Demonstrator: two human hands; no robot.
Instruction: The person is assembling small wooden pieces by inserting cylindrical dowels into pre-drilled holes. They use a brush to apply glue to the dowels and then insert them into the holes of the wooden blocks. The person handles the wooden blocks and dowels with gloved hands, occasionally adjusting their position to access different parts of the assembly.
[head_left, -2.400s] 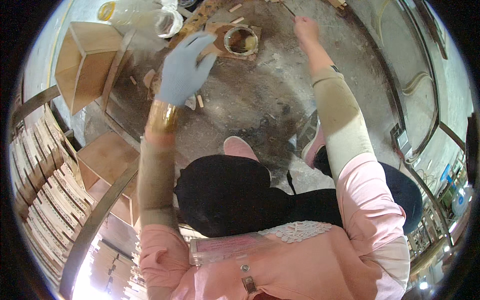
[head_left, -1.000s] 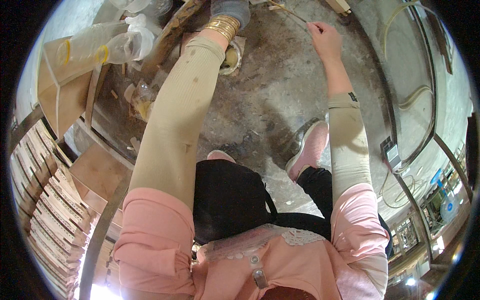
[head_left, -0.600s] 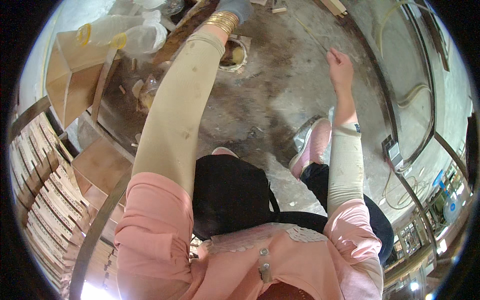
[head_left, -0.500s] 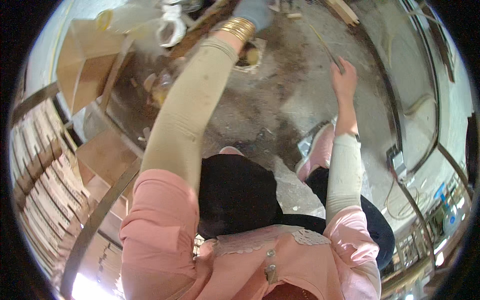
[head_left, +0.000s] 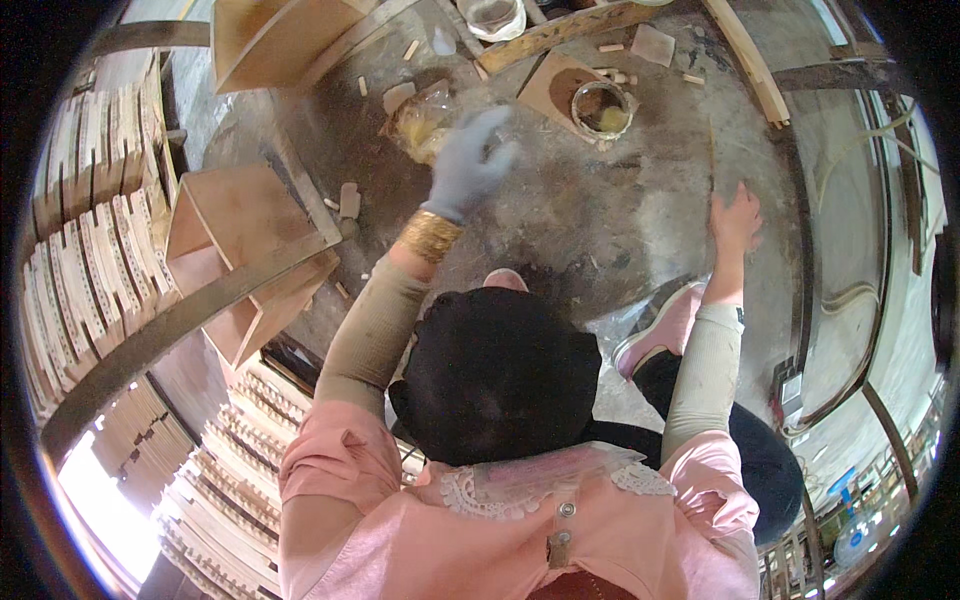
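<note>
My left hand point(head_left: 470, 165), in a grey-blue glove, is slightly blurred over the floor. Its fingers and thumb are apart and nothing shows between them. Just beyond and left of it lies a crumpled clear plastic bag point(head_left: 428, 118) with something yellowish in it. My bare right hand point(head_left: 735, 220) is closed around a thin stick point(head_left: 712, 150) that points away from me; its tip is hard to make out. Between the hands, farther off, a round tub point(head_left: 603, 110) with a crusted rim and yellowish contents stands at the edge of a square board point(head_left: 555, 92).
Small wood pieces point(head_left: 349, 200) lie scattered on the floor. Wooden boxes point(head_left: 240, 225) and stacked slotted wooden parts point(head_left: 100, 270) stand at left, beside a metal rail point(head_left: 180, 320). A white bucket point(head_left: 495, 18) and a plank point(head_left: 570, 35) are at the far side. Long timber point(head_left: 745, 60) lies far right.
My left hand has drawn back toward me from the far side, uncovering the tub. My right hand, still with the stick, now appears lower and farther right. The whole view has shifted.
</note>
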